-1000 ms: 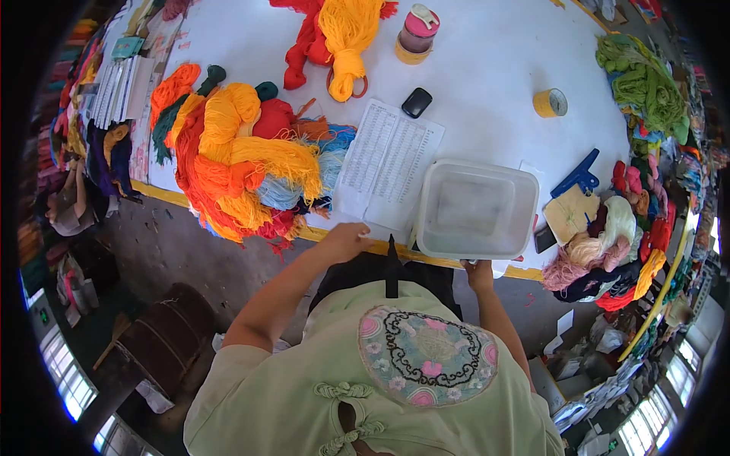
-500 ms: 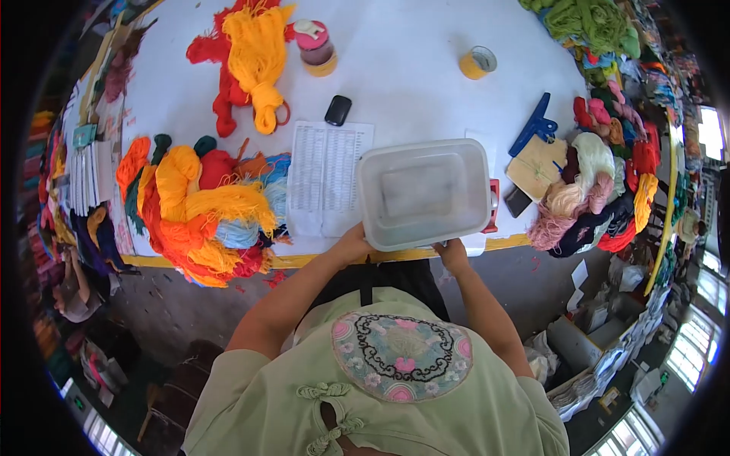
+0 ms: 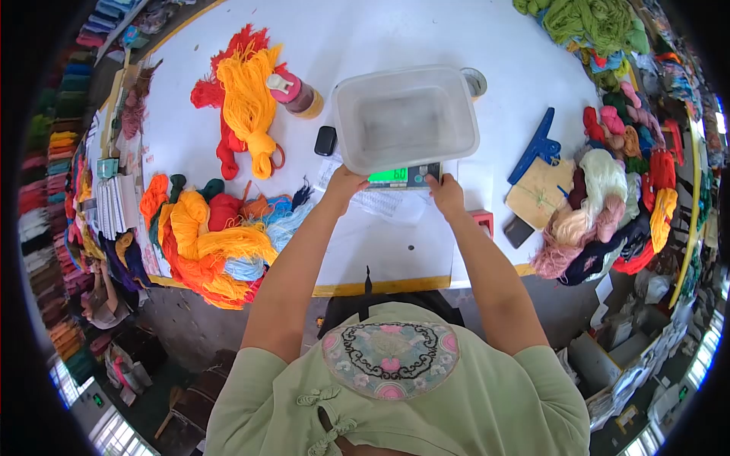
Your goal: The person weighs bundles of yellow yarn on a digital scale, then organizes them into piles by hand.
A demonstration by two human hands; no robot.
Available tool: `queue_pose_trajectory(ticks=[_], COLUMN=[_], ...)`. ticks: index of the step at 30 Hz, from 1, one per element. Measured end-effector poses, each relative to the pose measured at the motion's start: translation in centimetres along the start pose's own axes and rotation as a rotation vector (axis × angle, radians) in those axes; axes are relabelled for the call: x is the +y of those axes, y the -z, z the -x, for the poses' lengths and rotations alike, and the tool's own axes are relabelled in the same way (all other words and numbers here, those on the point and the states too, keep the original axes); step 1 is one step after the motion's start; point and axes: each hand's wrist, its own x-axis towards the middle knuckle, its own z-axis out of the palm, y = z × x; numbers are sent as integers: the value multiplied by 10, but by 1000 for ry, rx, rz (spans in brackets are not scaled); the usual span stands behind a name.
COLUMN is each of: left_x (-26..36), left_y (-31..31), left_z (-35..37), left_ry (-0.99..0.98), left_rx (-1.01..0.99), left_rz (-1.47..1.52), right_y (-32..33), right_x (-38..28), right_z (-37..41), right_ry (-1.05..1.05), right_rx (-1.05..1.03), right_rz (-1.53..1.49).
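A clear plastic tub rests on a digital scale with a lit green display. My left hand grips the scale's front left corner, close under the tub's rim. At the front right corner, my right hand holds the scale with the thumb on its top face. The fingers beneath the scale are hidden. Printed sheets lie partly under the scale. Just left of the tub is a small black case.
Yellow yarn lies over red yarn beside a pink-lidded bottle. Mixed skeins fill the left front; more skeins line the right. A blue clip, a brown pad and a phone sit nearby.
Both hands have moved forward, carrying the scale and tub further up the table. The green display now shows, and the printed sheets are shifted and rumpled.
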Motion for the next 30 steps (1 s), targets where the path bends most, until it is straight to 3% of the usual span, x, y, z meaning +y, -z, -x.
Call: queue_pose_trajectory(ticks=[2, 5, 7, 9, 12, 17, 21, 23, 26, 28, 30], left_x=[8, -28, -50, -78, -63, -90, -111, -122, -108, -82, -76], left_y=[-1, -2, -8, -17, -39, -13, 34, 54, 78, 102, 144], left_z=[-13, -27, -19, -3, 42, 83, 111, 132, 171, 199, 220], left_ry=[-132, -431, -382, -504, -296, -225, -245, -263, -320, -211, -138], left_rx=[-44, 343, 278, 291, 209, 153, -31, -48, 111, 436, 758], left_rz=[-42, -776, -938, -997, -1154, -1328, -1322, -1293, -1310, -1405, -1482], right_y=[6, 19, 29, 34, 40, 41, 20, 13, 7, -2, -8], right_x=[-15, -43, -63, -76, -100, -113, -65, -48, -19, -11, -25], right_z=[-31, -61, -75, -93, -117, -142, -164, -139, -82, -43, 1], right_ry=[-33, -74, -45, -48, -56, -80, 36, 152, 433, 483, 386], right_rx=[-7, -32, -9, -8, 1, -10, 54, 147, 322, 274, 58], right_rz=[59, 76, 95, 120, 183, 252, 90, -14, -111, -77, -168])
